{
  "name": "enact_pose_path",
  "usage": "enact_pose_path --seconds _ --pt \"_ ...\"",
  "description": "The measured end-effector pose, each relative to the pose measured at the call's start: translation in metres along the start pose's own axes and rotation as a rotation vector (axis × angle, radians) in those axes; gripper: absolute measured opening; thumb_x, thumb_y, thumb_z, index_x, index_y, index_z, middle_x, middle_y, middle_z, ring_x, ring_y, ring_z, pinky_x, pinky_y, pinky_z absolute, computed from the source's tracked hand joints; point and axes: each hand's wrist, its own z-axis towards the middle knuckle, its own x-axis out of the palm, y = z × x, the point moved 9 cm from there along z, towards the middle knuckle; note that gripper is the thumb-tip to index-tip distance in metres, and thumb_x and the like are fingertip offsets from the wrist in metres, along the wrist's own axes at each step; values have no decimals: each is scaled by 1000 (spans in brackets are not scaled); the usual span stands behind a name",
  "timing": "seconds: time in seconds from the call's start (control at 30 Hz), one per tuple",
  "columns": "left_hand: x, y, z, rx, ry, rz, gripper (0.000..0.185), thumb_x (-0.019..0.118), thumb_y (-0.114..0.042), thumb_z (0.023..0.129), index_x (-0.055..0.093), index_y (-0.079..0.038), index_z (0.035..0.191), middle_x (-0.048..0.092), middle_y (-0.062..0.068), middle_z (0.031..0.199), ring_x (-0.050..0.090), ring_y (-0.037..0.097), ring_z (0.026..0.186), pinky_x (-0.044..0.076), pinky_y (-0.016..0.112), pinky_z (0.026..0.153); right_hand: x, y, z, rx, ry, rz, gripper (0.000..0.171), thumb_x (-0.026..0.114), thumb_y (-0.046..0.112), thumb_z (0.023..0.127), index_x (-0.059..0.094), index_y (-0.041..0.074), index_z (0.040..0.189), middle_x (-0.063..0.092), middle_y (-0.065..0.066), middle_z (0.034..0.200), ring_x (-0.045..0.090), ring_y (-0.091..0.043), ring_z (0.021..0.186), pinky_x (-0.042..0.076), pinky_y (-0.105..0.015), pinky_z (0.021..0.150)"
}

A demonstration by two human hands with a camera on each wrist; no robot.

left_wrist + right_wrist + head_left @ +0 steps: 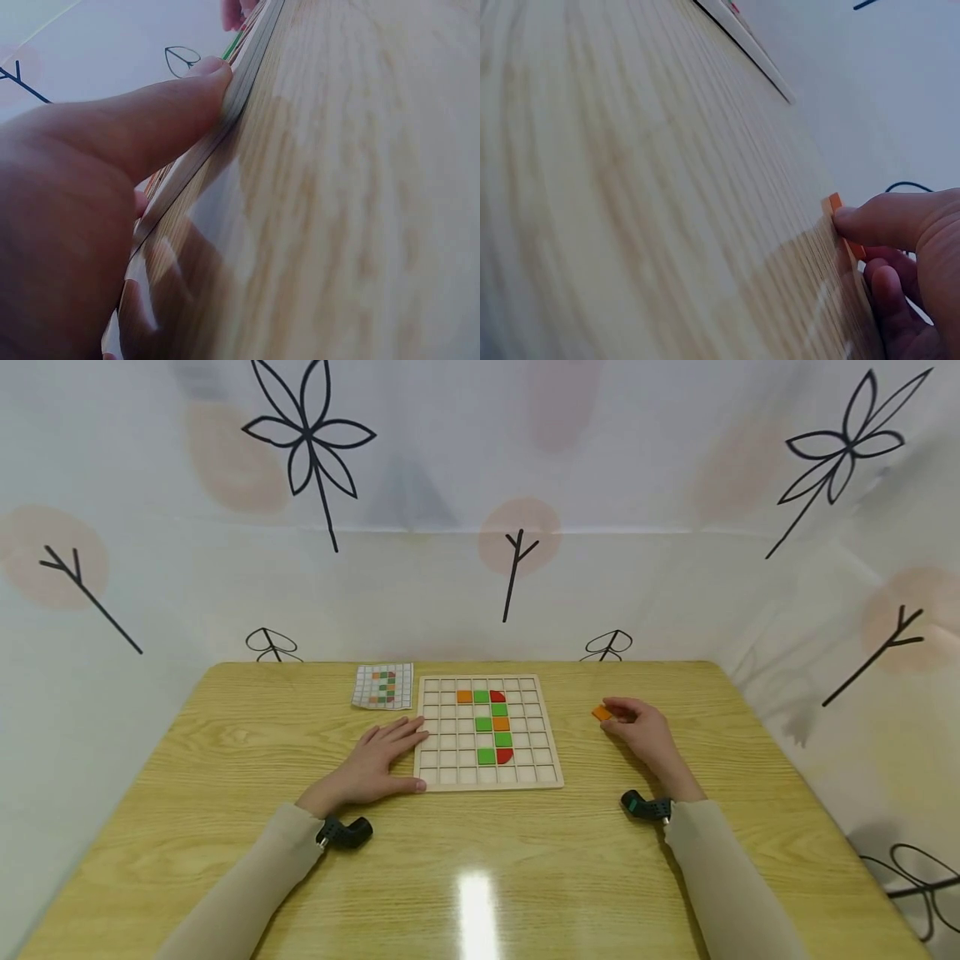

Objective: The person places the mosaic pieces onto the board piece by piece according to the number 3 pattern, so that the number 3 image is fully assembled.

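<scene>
My right hand [643,735] pinches an orange square tile [602,713] between thumb and fingers, close over the table to the right of the board. In the right wrist view the orange tile [835,202] shows edge-on beside the thumb. My left hand [381,762] lies with fingers spread at the left edge of the wooden grid board [536,773], the thumb [187,101] on its rim. Green squares [486,757], orange squares [465,697] and two red rounded pieces [505,756] sit in the board's cells, forming a figure like a 3.
A paper card [362,700] printed with a similar coloured grid lies behind my left hand, left of the board. The wooden table [420,877] ends at a patterned cloth backdrop [420,585]. Dark wrist devices [348,833] are worn at both sleeves.
</scene>
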Motion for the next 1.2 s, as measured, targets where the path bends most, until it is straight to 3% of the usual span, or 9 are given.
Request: enact_pose_path --seconds 0.23,0.53,0.8,1.2 --pt "-1 -2 0 1 0 -2 83 66 -58 90 38 -16 155 22 4 164 15 30 151 7 64 114 0 5 -1 -15 -6 -34 42 70 8 92 62 -3 132 63 -22 120 58 -29 102 45 -18 78" --pt "-1 -1 0 7 -2 -2 83 66 -58 90 38 -15 156 22 5 164 15 31 150 7 64 114 5 11 2 -2 50 -72 48 74 17 90 62 -4 132 61 -21 119 56 -31 100 46 -40 85" --pt "-1 -1 0 14 0 9 84 65 -59 90 37 -16 156 22 5 164 15 30 151 7 63 114 7 13 4 -15 58 -107 42 75 18 90 67 -3 125 60 -20 114 55 -30 98 44 -41 84" --pt "-1 -2 -1 23 -16 3 82 65 -56 91 39 -13 155 23 7 164 16 33 150 8 65 113 6 13 2 4 53 -115 44 74 17 91 64 -4 129 61 -21 115 56 -31 97 45 -41 84"
